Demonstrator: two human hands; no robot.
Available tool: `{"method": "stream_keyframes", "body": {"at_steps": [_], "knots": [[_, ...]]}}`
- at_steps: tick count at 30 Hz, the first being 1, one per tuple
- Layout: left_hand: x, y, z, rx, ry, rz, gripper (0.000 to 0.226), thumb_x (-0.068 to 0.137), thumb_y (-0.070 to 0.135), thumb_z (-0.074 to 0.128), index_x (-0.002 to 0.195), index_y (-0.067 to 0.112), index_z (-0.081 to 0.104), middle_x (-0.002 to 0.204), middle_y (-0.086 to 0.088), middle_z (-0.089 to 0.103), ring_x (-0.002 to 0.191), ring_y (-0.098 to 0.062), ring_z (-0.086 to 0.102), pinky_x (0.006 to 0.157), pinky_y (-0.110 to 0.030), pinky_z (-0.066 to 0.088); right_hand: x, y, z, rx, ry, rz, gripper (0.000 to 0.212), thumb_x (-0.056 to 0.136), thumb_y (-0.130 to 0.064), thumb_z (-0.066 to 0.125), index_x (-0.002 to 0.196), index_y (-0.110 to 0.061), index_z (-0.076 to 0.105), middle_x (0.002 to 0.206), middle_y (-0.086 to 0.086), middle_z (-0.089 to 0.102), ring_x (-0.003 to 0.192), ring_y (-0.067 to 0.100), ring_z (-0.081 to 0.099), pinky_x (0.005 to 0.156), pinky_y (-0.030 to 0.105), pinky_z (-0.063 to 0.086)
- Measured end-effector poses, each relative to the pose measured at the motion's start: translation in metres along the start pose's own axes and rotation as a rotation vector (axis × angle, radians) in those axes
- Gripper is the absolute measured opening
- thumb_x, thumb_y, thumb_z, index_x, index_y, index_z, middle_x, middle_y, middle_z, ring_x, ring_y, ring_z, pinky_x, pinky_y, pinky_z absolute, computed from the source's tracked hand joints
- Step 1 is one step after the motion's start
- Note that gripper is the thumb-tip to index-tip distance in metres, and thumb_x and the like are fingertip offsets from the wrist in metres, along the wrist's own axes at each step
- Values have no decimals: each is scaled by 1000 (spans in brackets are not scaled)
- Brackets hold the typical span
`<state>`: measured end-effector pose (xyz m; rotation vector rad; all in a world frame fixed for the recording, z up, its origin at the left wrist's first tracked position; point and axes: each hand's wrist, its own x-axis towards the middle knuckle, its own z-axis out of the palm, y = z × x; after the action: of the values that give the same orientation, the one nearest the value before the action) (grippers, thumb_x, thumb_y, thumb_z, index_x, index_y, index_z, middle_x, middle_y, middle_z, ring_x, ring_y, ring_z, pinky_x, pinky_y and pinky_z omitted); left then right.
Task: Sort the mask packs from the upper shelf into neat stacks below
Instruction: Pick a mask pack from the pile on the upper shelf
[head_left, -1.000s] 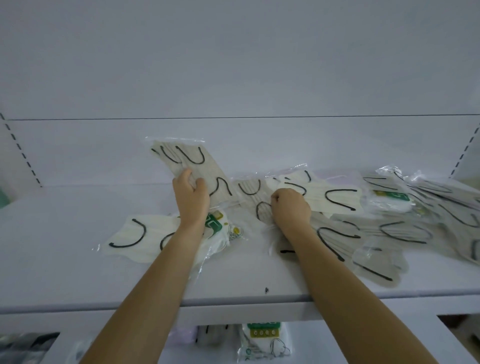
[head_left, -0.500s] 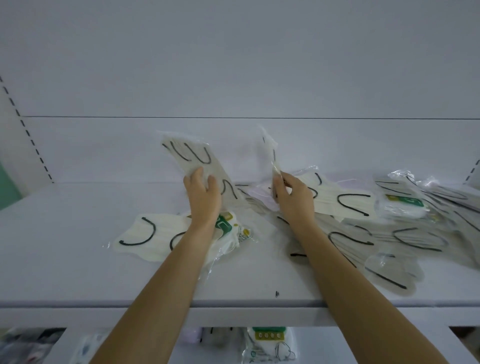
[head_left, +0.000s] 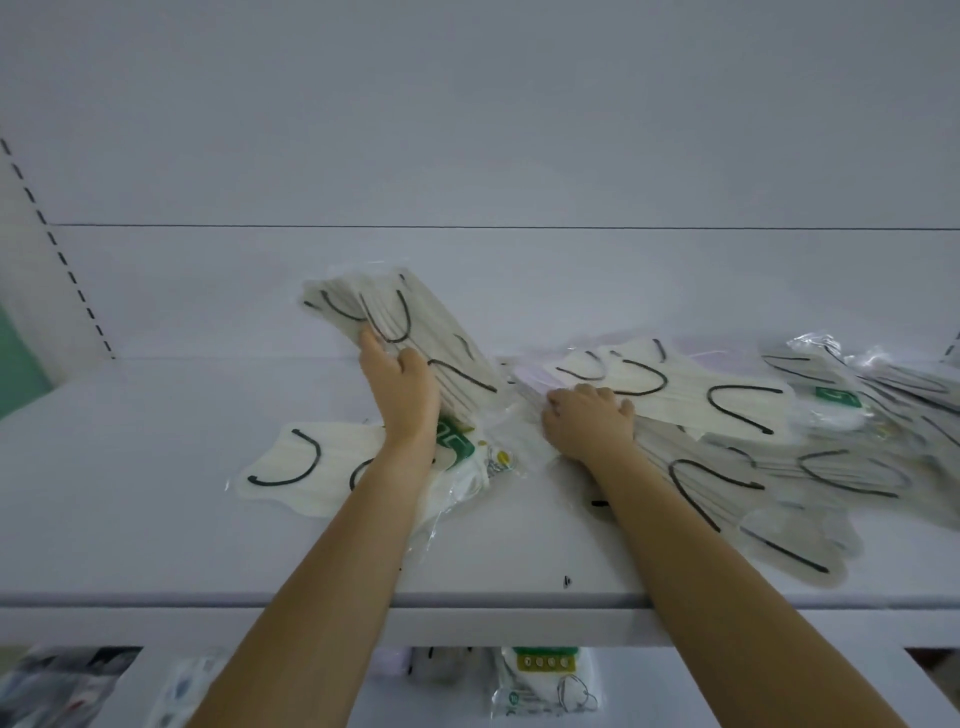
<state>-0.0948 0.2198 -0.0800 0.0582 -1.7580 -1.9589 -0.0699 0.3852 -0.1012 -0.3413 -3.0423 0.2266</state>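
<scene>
Head view: the left hand (head_left: 402, 395) grips a bundle of cream mask packs (head_left: 400, 327) with black ear loops, thumb on the near face, the bundle tilted up off the upper shelf (head_left: 156, 467); beneath its wrist lie a flat cream pack (head_left: 298, 467) and a green-labelled pack (head_left: 460, 447); the right hand (head_left: 589, 421) rests with bent fingers on the edge of a loose pile of packs (head_left: 779, 457) spread to the right; whether it pinches one cannot be told; below the shelf edge stands a green-topped pack (head_left: 545, 680).
</scene>
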Motion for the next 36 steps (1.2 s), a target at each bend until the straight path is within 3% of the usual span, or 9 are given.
{"method": "stream_keyframes", "body": {"at_steps": [5,9,12,14,17,22,28,34,36], "knots": [[14,11,-13,-235,81,-40,59,79,-1,32,137,7,38,138,-14,47,127,-34,44,106,-52,38,-1,-1,-12,-67,30,142,42,93,-19,33,135,-13,37,145,14,29,135,33,24,112,51,12],[36,24,-24,-252,71,-119,47,83,-8,36,126,7,49,120,-10,59,109,-23,57,95,-40,51,21,-26,-27,104,48,-147,44,95,-16,36,139,-18,39,146,6,36,136,24,27,113,43,18],[47,35,-33,-149,3,-149,48,85,-14,37,127,5,49,106,-5,60,94,-16,58,68,-18,54,46,-43,-22,73,-98,-271,47,95,-24,42,141,-20,36,146,6,38,137,25,28,114,44,16],[53,35,-40,-65,-44,-128,66,82,-16,39,141,13,37,125,-5,55,110,-18,55,83,-27,55,56,-46,-14,-21,-128,-263,38,94,-30,43,130,-18,48,136,8,49,128,28,38,109,46,21],[55,27,-50,36,-96,-75,85,79,-19,39,149,26,21,150,-2,34,133,-21,39,105,-43,42,60,-50,-10,-23,36,-224,28,95,-27,40,111,-16,59,119,8,59,112,28,51,97,38,31],[52,21,-55,91,-104,-91,85,83,-18,36,151,27,13,155,1,24,138,-18,30,111,-41,35,58,-54,-25,450,198,-33,26,97,-18,34,95,-4,57,109,21,61,99,35,58,73,30,38],[44,21,-41,210,-51,-64,52,92,-6,31,140,12,40,141,-11,40,120,-26,50,92,-27,50,23,-67,-57,741,367,-163,40,100,-17,30,138,-12,44,135,9,52,122,27,50,101,36,41],[19,30,-26,184,-19,-70,52,97,4,33,147,6,22,151,-14,23,135,-27,33,112,-39,30,-1,-54,-78,872,481,-26,41,101,-15,27,139,-10,42,135,9,51,122,25,49,97,28,38],[9,32,-25,155,-58,-74,51,97,6,34,147,7,24,149,-13,27,134,-25,35,112,-38,31,-17,-53,-74,867,533,-126,40,101,-14,30,138,-8,42,132,11,54,121,25,50,98,27,36]]}}
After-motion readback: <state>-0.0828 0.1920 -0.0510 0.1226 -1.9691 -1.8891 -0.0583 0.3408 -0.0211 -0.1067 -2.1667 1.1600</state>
